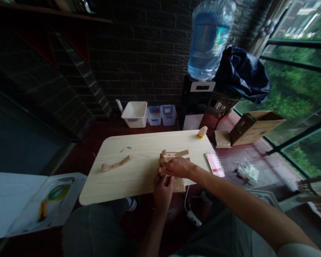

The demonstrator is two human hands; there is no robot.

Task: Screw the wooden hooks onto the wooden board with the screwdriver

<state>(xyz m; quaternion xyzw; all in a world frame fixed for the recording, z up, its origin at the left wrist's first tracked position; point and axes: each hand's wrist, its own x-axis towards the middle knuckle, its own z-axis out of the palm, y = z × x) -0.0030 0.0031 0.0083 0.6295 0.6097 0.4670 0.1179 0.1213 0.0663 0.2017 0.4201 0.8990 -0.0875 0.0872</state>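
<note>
On the pale wooden table (139,178), near its front edge, both of my hands meet at a small group of light wooden pieces. My right hand (178,167) comes in from the right, its fingers bent down onto a wooden piece that they mostly cover. From below, my left hand (163,189) pinches the near left end of the same piece. Just beyond my fingers lies a wooden piece with dark holes (171,155) and a rounded end. Under and beside my hands sits a brown block (179,185) with a shiny wrap. A separate curved wooden piece (116,164) lies to the left.
A small yellow-capped bottle (202,132) stands at the back right corner. A pink-and-white packet (214,165) rests at the right edge. An opened white case (61,196) with tools is at left. Plastic bins (135,121), a water dispenser (196,101) and a cardboard box (253,130) stand beyond.
</note>
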